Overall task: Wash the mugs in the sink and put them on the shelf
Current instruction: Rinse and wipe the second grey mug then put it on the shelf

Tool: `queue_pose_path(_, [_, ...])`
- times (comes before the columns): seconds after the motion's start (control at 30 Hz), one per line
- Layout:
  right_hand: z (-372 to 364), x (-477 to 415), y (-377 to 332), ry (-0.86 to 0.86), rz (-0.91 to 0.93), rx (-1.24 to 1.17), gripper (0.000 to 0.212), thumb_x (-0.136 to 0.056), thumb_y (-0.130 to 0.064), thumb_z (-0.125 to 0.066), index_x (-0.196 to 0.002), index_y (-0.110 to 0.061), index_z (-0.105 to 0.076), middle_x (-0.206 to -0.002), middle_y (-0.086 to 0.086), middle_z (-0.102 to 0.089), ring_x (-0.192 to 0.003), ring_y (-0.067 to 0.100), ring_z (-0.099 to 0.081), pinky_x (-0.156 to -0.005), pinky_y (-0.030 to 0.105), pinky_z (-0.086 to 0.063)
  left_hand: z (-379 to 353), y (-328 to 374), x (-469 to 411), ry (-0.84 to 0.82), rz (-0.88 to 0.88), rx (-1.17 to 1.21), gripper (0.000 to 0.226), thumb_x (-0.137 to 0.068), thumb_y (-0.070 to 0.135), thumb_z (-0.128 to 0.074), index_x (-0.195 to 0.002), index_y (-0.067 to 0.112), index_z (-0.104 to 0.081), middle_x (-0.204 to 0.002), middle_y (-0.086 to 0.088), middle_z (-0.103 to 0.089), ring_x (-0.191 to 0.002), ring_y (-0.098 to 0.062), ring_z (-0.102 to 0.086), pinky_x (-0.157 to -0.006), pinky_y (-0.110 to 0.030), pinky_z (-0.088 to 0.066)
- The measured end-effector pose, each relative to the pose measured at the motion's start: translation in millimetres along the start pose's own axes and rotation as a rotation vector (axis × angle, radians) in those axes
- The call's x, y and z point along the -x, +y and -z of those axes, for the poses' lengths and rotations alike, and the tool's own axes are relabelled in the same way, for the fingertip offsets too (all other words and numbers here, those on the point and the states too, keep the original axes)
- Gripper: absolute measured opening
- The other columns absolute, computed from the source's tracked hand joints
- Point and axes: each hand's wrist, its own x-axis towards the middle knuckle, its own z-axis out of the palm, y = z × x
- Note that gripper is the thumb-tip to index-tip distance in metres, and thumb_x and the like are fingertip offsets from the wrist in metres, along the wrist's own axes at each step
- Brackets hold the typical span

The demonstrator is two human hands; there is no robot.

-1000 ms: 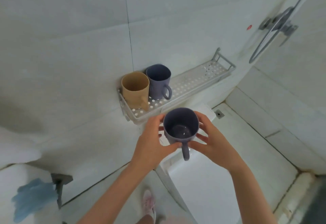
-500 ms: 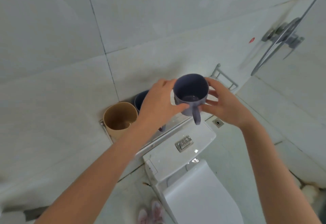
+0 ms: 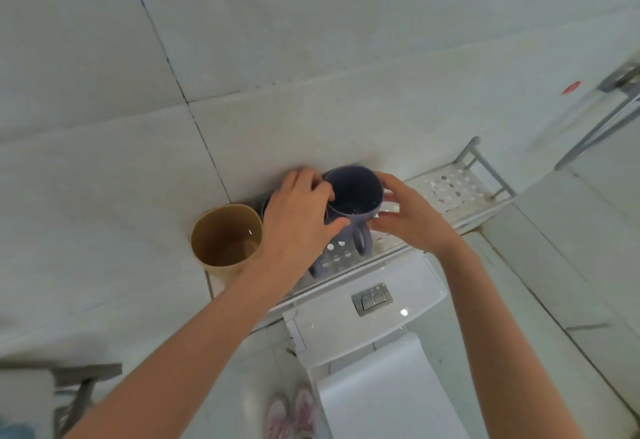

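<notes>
A purple mug [image 3: 353, 196] stands upright at the white perforated wall shelf [image 3: 450, 189], its handle pointing toward me. My left hand [image 3: 298, 227] grips its left side, thumb in front and fingers at the rim. My right hand [image 3: 415, 220] holds its right side with fingertips and thumb. Whether the mug's base touches the shelf is hidden. On the shelf's left end stands a tan mug [image 3: 225, 238]. Between them is a second purple mug [image 3: 317, 269], mostly hidden behind my left hand.
The shelf's right half is bare up to its end rail [image 3: 485, 168]. Directly below the shelf is a white toilet tank [image 3: 367, 303] with a flush button. A chrome towel bar [image 3: 602, 127] hangs at the right wall. Tiled wall rises behind the shelf.
Both hands have carried the purple mug forward and down onto the shelf area, to the right of the other purple mug. The view has tilted closer to the shelf.
</notes>
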Motion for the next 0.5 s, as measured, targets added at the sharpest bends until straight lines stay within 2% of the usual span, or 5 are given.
queue_pose_path(0.2, [-1,-5,7,-0.02,0.016,-0.005,0.066,-0.078,0.002,-0.069,-0.134,-0.021,-0.044,-0.131,0.0,-0.051,-0.114,0.014,-0.052,-0.078,0.01,-0.048,-6,-1,1,0.039,-0.032,-0.078,0.042,-0.083,0.047,-0.061,-0.113,0.017,-0.062,-0.123,-0.002,-0.049,-0.115,-0.019,-0.042,-0.088,-0.028,-0.04])
queue_pose_path(0.3, [-1,-5,7,-0.037,0.013,0.035,0.067,-0.079,-0.002,-0.069,-0.137,-0.024,-0.043,-0.131,0.002,-0.05,-0.118,0.015,-0.051,-0.085,0.014,-0.048,-8,0,0,0.068,-0.071,-0.168,0.038,-0.071,0.043,-0.075,-0.091,0.012,-0.069,-0.102,-0.007,-0.06,-0.096,-0.026,-0.056,-0.071,-0.034,-0.048])
queue_pose_path(0.37, [-5,-2,3,-0.05,-0.005,-0.045,0.072,-0.08,0.003,-0.067,-0.141,-0.021,-0.036,-0.132,0.001,-0.047,-0.116,0.015,-0.051,-0.079,0.011,-0.049,-8,3,0,0.056,-0.072,-0.201,0.038,-0.064,0.041,-0.08,-0.084,0.011,-0.068,-0.093,-0.009,-0.063,-0.086,-0.027,-0.06,-0.065,-0.033,-0.049])
queue_pose_path(0.43, [-8,2,-4,-0.032,-0.041,-0.087,0.079,-0.083,0.008,-0.062,-0.146,-0.013,-0.02,-0.132,-0.002,-0.042,-0.112,0.012,-0.049,-0.073,0.004,-0.045,-9,5,2,0.043,-0.072,-0.181,0.04,-0.07,0.039,-0.077,-0.095,0.01,-0.067,-0.102,-0.011,-0.061,-0.094,-0.029,-0.058,-0.071,-0.036,-0.049])
queue_pose_path(0.5, [-11,7,-8,0.008,-0.074,-0.076,0.081,-0.085,0.009,-0.057,-0.148,-0.011,-0.011,-0.138,0.001,-0.036,-0.119,0.014,-0.044,-0.08,0.006,-0.043,-7,5,7,0.06,-0.073,-0.134,0.044,-0.079,0.039,-0.069,-0.112,0.011,-0.061,-0.118,-0.012,-0.056,-0.108,-0.029,-0.053,-0.083,-0.037,-0.046])
